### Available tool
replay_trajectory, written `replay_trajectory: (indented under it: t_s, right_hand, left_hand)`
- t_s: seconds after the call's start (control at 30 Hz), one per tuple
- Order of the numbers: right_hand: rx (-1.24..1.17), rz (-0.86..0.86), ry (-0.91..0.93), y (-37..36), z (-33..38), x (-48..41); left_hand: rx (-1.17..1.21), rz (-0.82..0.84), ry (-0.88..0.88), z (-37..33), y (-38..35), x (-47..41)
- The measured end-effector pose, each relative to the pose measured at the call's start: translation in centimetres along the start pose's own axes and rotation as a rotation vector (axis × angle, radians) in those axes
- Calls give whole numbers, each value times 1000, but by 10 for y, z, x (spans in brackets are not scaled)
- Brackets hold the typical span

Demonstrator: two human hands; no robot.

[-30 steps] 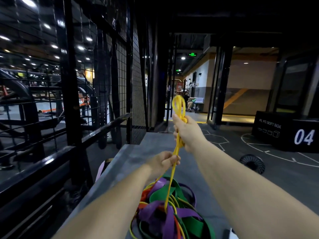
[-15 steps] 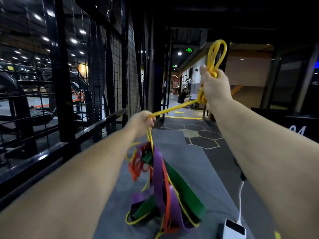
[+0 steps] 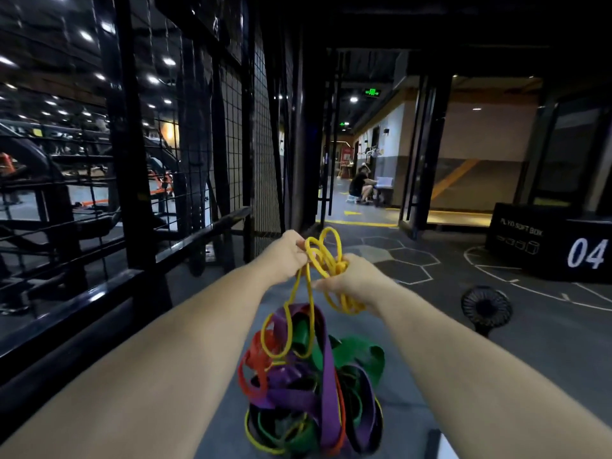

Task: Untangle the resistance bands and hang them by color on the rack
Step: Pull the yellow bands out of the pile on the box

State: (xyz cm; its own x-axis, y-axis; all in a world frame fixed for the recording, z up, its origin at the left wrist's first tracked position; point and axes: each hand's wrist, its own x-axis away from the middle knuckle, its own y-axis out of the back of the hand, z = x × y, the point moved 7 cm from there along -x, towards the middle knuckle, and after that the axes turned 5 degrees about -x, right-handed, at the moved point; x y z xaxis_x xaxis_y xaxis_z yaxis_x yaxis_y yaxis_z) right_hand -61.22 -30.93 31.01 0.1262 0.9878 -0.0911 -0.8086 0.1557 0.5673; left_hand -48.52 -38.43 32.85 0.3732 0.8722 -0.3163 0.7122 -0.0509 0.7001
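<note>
Hands brought together.
I dropped my right hand (image 3: 351,279) from up high to just beside my left hand (image 3: 284,253); yellow band (image 3: 323,256) between them went from taut to bunched loops.

Dim hall, lit by ceiling spots (image 3: 86,35) and a brighter doorway (image 3: 480,150). Wide-angle distortion bends the edges; detail is soft.

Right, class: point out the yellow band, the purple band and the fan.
yellow band (image 3: 331,265): head view, bunched loops at the top.
purple band (image 3: 328,376): head view, long upright strap.
fan (image 3: 486,308): head view, front grille.
</note>
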Motion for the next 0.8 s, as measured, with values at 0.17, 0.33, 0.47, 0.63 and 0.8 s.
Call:
replay_trajectory:
  t_s: [0.17,0.33,0.47,0.63,0.8]
  right_hand:
    - [-238,-52,-37,-16,-22,-8]
    - [-290,-49,-1,-29,-25,-19]
    - [-425,-56,-53,-36,-36,-20]
    - [-624,-73,-1,-40,-35,-15]
    - [-502,-26,33,-47,-25,-18]
  left_hand:
    - [92,81,2,11,-15,-2]
    - [281,123,-8,4,-20,8]
    - [470,224,-30,-9,-34,16]
    - [457,205,-49,-10,-33,17]
    - [242,-55,-6,1,-16,11]
